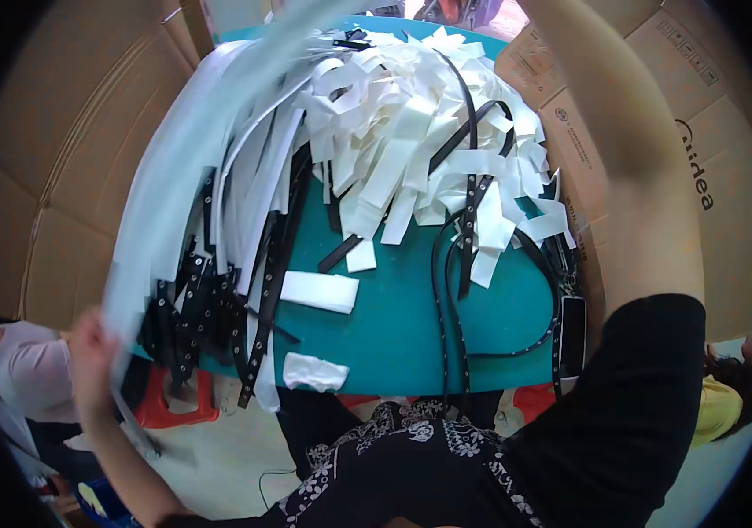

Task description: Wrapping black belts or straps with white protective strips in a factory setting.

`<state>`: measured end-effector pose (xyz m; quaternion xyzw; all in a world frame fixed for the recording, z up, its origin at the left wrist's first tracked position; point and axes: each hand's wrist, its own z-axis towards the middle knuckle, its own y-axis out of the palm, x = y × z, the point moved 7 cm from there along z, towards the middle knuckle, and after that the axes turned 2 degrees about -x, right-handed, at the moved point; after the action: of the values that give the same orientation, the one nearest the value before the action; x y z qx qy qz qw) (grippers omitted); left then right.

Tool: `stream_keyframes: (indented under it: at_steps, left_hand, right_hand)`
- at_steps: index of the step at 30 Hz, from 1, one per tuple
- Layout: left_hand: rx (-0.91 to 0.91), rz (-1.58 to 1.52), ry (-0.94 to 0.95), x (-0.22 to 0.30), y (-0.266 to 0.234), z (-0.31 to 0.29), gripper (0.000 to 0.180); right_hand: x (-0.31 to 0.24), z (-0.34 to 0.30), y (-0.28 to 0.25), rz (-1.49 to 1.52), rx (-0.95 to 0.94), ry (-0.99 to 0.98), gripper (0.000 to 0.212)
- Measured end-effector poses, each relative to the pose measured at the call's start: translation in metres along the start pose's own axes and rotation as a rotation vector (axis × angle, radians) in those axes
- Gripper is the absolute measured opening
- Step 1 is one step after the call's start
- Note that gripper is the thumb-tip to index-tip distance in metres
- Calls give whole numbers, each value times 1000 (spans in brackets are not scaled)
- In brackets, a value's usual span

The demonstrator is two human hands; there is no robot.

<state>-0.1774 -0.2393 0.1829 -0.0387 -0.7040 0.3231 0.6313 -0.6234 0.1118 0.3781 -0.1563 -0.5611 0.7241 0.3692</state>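
My left hand (94, 348) is closed round the lower end of a long white fabric strip (178, 145), off the table's left side. The strip is smeared by motion and arches up past the top edge of the picture. My right arm (614, 106) is raised along the right, and its hand lies beyond the top edge. Under the strip, black straps with metal eyelets (191, 299) hang over the table's left edge among more long white strips (275, 172). A heap of short white strips (416, 132) covers the far part of the green table (367, 334).
A folded white piece (319, 290) and a crumpled white cloth (315, 373) lie near the front edge. Black cords (455, 317) trail over that edge. A phone (572, 336) sits at the right. Cardboard boxes (77, 167) flank the table; a red stool (178, 400) stands below left. Other people sit on both sides.
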Motion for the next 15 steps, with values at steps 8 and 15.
stream_keyframes:
  at_steps: [8,15]
  left_hand:
    - [487,685,491,62,-48,288,30]
    - [-186,789,449,72,254,210,31]
  right_hand:
    - [-28,21,34,113,-9,54,43]
    - [-8,-190,171,392,-156,263,27]
